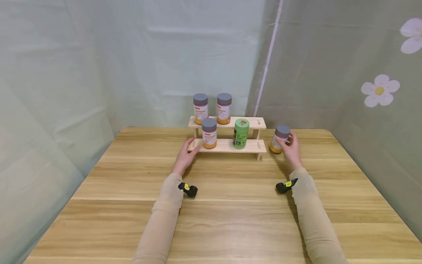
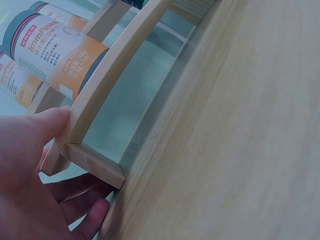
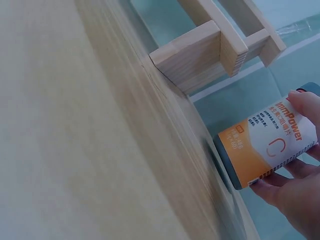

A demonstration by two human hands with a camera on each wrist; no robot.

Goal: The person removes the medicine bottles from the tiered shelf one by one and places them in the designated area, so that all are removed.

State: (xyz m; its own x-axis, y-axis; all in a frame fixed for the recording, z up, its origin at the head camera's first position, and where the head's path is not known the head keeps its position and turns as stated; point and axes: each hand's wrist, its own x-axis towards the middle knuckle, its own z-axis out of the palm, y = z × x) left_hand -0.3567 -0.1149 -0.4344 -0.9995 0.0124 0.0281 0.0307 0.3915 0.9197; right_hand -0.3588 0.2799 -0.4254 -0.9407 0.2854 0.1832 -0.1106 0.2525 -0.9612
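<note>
Right hand (image 1: pixel 291 150) holds a jar (image 3: pixel 267 140) beside a wooden rack (image 1: pixel 225 145)

Beneath both hands spreads a wood-grained surface (image 1: pixel 227 205). The right hand, nearer the jar, clamps thumb and fingers round its smooth cylinder, long axis near upright; the rack lies just left of that hand. The left hand (image 1: pixel 186 156) grips the rack's pale, squared end. Between the hands stand a matching jar (image 1: pixel 209 138) and green canister (image 1: pixel 241 136); beyond, two more jars (image 1: pixel 201 111) (image 1: pixel 224 112).

Matt wooden rack (image 1: pixel 225 145); smooth plastic-looking jars (image 3: pixel 265 137); faintly glossy wood-grain tabletop (image 1: pixel 230 227).
</note>
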